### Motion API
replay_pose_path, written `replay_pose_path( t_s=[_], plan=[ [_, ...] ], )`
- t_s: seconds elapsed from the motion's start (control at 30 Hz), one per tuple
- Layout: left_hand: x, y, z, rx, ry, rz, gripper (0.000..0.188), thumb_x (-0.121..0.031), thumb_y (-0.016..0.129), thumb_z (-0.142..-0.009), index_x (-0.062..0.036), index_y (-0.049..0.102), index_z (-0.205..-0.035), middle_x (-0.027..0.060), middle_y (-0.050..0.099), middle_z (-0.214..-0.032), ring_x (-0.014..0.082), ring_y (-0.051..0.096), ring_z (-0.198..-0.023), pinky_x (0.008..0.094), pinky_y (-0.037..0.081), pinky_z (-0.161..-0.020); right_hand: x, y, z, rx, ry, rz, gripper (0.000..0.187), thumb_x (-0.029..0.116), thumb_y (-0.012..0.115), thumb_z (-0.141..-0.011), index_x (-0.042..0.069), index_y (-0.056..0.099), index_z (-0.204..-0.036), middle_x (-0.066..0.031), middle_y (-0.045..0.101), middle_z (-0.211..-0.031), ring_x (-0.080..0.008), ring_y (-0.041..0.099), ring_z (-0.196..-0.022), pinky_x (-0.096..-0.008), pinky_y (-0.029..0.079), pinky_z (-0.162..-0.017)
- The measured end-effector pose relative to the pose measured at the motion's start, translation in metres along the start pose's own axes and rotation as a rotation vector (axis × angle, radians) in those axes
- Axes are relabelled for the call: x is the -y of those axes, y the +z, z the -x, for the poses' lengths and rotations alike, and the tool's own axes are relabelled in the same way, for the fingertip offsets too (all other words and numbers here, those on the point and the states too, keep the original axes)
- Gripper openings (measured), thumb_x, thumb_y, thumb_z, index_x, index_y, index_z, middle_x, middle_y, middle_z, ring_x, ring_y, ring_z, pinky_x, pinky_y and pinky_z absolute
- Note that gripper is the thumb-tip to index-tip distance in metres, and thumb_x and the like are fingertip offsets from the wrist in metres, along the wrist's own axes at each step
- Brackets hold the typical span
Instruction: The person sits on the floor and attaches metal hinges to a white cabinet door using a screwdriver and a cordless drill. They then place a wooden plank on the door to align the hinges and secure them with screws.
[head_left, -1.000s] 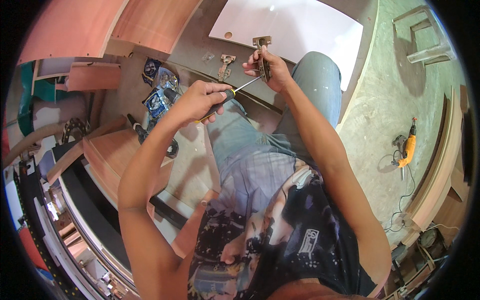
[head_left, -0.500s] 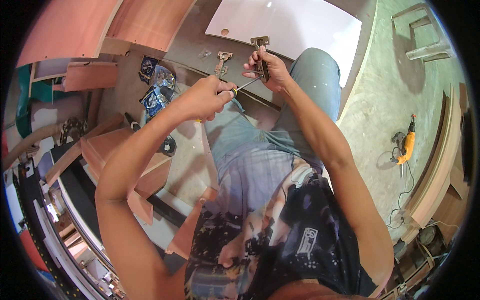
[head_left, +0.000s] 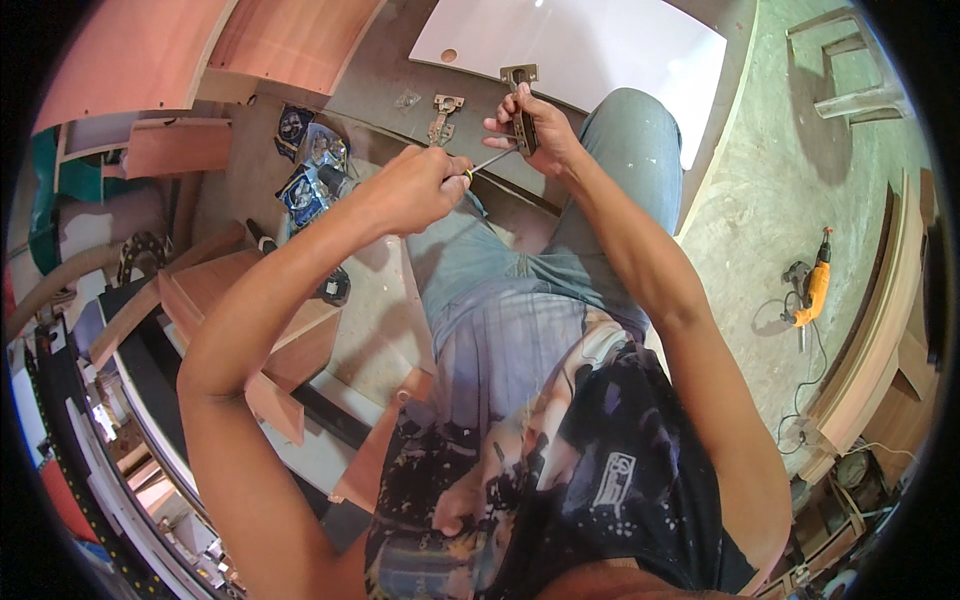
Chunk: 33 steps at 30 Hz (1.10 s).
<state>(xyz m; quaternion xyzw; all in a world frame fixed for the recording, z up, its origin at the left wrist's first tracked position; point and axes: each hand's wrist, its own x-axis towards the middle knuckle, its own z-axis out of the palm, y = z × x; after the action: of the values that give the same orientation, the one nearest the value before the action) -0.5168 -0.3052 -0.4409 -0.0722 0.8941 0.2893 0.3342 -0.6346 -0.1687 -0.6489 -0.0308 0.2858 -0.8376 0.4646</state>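
Left hand [head_left: 422,188] — rolled further over the screwdriver [head_left: 492,161].

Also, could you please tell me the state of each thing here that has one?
Left hand: closed around screwdriver
Right hand: gripping metal hinge
Screwdriver: tip at metal hinge, contact unclear
Second hinge: lying unheld
White panel: lying flat
Orange power tool: lying on floor, corded

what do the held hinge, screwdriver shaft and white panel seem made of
Hinge: metal by its look, bronze-toned, with a soft sheen. Screwdriver shaft: probably steel, grey and shiny. White panel: perhaps laminated board; its face is smooth with a bright reflection, the core unclear.
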Motion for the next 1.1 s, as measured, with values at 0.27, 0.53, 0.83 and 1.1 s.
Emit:
replay_pose_path(
  t_s=[0.27,0.53,0.83,1.1],
  plan=[
    [0.002,0.003,-0.005,-0.059,0.089,-0.227,0.026,-0.018,0.052,-0.094,-0.0032,0.065,-0.11,0.0174,0.06,-0.058,0.0307,0.063,-0.052,0.0425,0.051,-0.053,-0.004,-0.005,-0.005,-0.049,0.049,0.032,0.038,0.047,0.051,-0.098,0.01,0.055,-0.087,-0.0051,0.059,-0.082,-0.0245,0.067,-0.09,-0.0461,0.06,-0.075],
    [0.011,-0.002,0.002,-0.152,0.185,-0.456,0.021,-0.017,0.058,-0.088,-0.0099,0.065,-0.106,0.0213,0.066,-0.076,0.0422,0.065,-0.076,0.0518,0.051,-0.069,0.002,0.0,-0.005,0.08,0.101,-0.11,0.041,0.048,0.047,-0.099,0.011,0.055,-0.085,-0.0038,0.059,-0.083,-0.0286,0.065,-0.102,-0.0483,0.059,-0.084],
    [-0.002,0.01,0.006,-0.228,0.222,-0.754,0.02,-0.011,0.059,-0.082,-0.0059,0.062,-0.102,0.0185,0.065,-0.076,0.0362,0.068,-0.072,0.048,0.053,-0.062,-0.003,-0.001,-0.006,0.042,0.119,-0.084,0.039,0.048,0.048,-0.099,0.011,0.058,-0.087,-0.0031,0.061,-0.085,-0.0285,0.064,-0.105,-0.0481,0.059,-0.085],
    [0.007,0.019,0.001,-0.19,0.209,-0.804,0.03,-0.01,0.058,-0.083,-0.0045,0.057,-0.112,0.0187,0.065,-0.085,0.0356,0.069,-0.073,0.0457,0.055,-0.061,0.001,-0.003,-0.003,-0.025,0.071,-0.063,0.038,0.046,0.051,-0.098,0.011,0.057,-0.083,-0.0043,0.06,-0.081,-0.0288,0.066,-0.099,-0.0487,0.058,-0.083]
  ],
)
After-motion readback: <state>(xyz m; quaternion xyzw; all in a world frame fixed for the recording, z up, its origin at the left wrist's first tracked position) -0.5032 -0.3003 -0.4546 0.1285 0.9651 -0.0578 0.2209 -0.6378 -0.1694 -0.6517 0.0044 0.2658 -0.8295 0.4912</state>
